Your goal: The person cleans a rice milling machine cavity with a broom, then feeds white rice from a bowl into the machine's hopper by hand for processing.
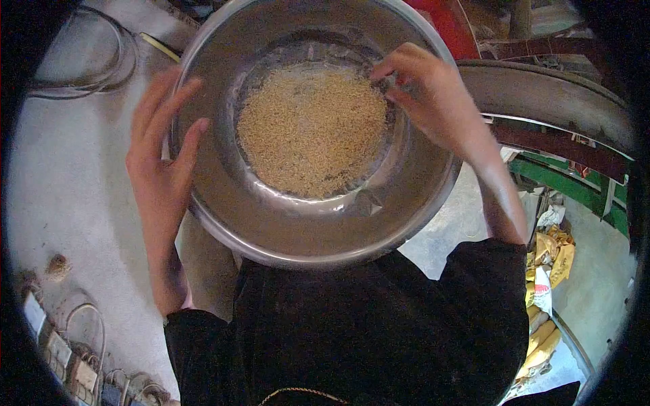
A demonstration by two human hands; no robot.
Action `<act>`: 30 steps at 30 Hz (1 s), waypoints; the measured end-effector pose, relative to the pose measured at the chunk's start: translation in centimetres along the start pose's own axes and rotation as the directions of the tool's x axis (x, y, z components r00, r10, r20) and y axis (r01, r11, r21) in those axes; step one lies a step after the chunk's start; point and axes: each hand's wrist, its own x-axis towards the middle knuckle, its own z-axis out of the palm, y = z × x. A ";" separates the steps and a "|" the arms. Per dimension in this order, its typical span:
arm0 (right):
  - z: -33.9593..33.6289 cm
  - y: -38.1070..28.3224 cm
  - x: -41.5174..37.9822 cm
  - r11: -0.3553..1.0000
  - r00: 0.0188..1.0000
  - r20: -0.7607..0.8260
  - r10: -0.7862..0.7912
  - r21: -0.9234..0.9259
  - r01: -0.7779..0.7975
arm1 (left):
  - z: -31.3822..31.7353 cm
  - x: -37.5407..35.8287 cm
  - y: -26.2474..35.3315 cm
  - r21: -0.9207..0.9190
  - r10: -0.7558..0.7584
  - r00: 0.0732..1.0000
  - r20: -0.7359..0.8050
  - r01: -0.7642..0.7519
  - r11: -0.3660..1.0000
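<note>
A wide metal basin [318, 243] lies in front of my body, with a layer of small golden grains [311, 132] spread over its bottom. At the basin's left rim is my left hand [162, 128], its fingers apart and holding nothing. My right hand [423, 88] reaches over the right side of the basin, just above the edge of the grains. Its thumb and fingertips are drawn together in a pinch; a small dark thing seems to be between them, too unclear to name.
Coiled cable [112, 84] lies on the floor at upper left. Electrical boxes with wires [84, 372] are at lower left, near a small pile [58, 268]. Right of the basin are a curved metal rim [542, 84], a green frame [562, 179] and yellow bags [558, 254].
</note>
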 end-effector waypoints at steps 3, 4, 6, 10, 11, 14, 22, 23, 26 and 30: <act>0.8 -0.2 -1.9 0.975 0.970 0.114 0.216 0.019 -0.220 | 2.6 -1.5 -1.3 -0.126 -0.384 0.915 -0.125 0.369 0.921; 0.8 -0.2 -2.5 0.974 0.969 0.107 0.224 0.019 -0.227 | 3.0 -2.1 -2.4 -0.127 -0.376 0.919 -0.122 0.361 0.924; 0.8 -0.2 -2.9 0.961 0.954 -0.130 0.272 -0.016 -0.276 | 2.9 -3.2 -5.6 -0.540 -0.583 0.606 0.541 0.782 0.311; -1.1 -1.4 -3.7 0.825 0.816 -0.576 -0.054 -0.486 -0.288 | 2.1 -4.5 -6.4 -0.523 -0.513 0.611 0.603 0.788 0.325; -1.1 -1.8 -4.7 0.819 0.808 -0.587 -0.054 -0.488 -0.300 | 1.8 -4.2 -5.8 -0.552 -0.530 0.626 0.572 0.772 0.316; -1.5 -1.7 -8.7 0.646 0.563 -0.319 0.762 0.315 -0.695 | 0.5 -2.2 -4.6 -0.629 -0.547 0.688 0.476 0.702 0.336; -2.0 -8.8 -11.1 0.574 0.294 -0.499 0.815 0.623 -0.532 | -6.5 3.1 -0.5 -0.705 -0.468 0.856 0.219 0.470 0.530; -2.3 -9.6 -11.3 0.591 0.262 -0.540 0.800 0.634 -0.499 | -6.9 3.2 -0.4 -0.709 -0.454 0.864 0.219 0.460 0.535; -3.3 -12.2 -12.3 0.590 0.210 -0.579 0.788 0.614 -0.524 | -8.0 3.4 -0.1 -0.752 -0.408 0.881 0.238 0.433 0.497; -3.9 -15.2 -12.7 0.601 0.161 -0.621 0.767 0.608 -0.519 | -9.5 2.9 -0.2 -0.732 -0.429 0.873 0.231 0.447 0.515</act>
